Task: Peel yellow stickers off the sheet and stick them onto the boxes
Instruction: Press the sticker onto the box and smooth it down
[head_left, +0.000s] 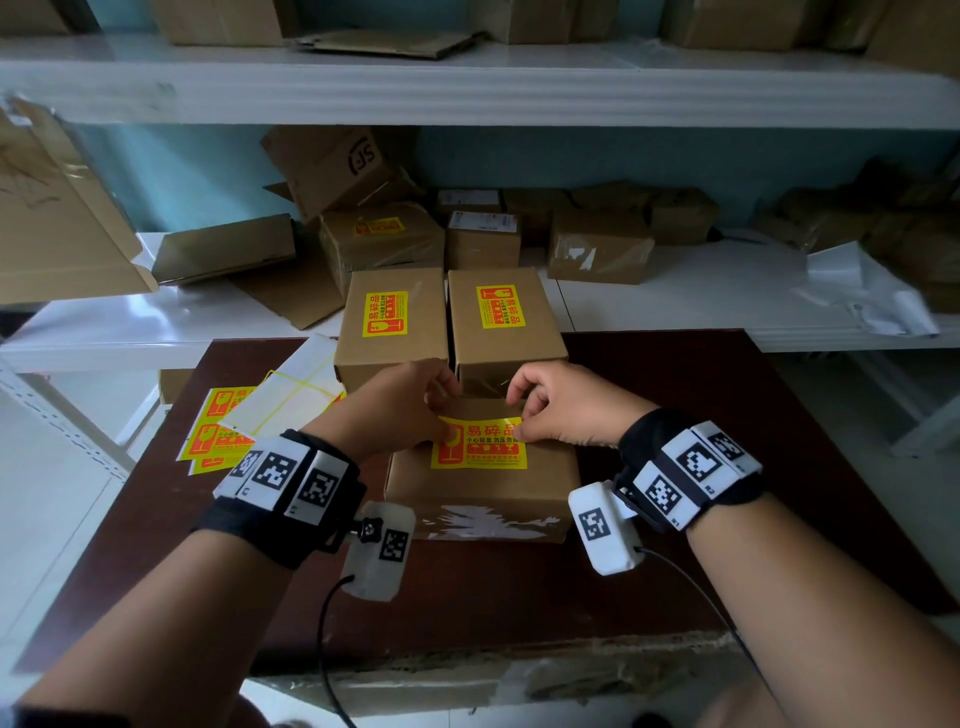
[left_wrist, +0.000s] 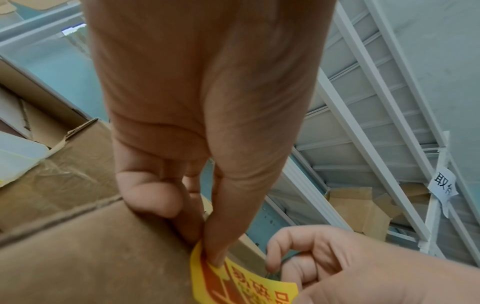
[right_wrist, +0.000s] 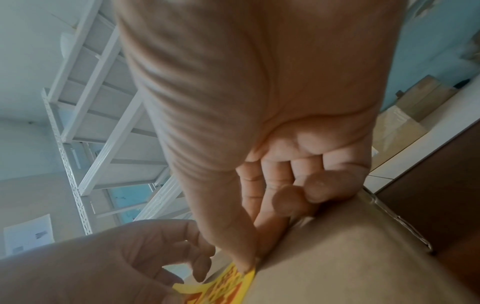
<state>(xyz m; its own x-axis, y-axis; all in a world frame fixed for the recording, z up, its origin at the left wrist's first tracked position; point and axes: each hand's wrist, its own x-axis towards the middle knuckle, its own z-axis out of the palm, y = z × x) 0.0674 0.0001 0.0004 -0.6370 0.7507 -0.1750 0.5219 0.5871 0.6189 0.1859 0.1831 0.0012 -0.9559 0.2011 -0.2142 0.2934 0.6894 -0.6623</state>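
Observation:
A yellow sticker with red print lies across the top of the nearest cardboard box on the dark table. My left hand pinches the sticker's left far corner between thumb and forefinger. My right hand pinches the right far corner the same way. The sticker's near edge seems to touch the box top while its far edge is held up slightly. The sticker sheet with more yellow stickers lies at the table's left, partly under white backing paper.
Two boxes with yellow stickers stand just behind the near box. More cardboard boxes crowd the white shelf behind. The dark table has bare room right of the box.

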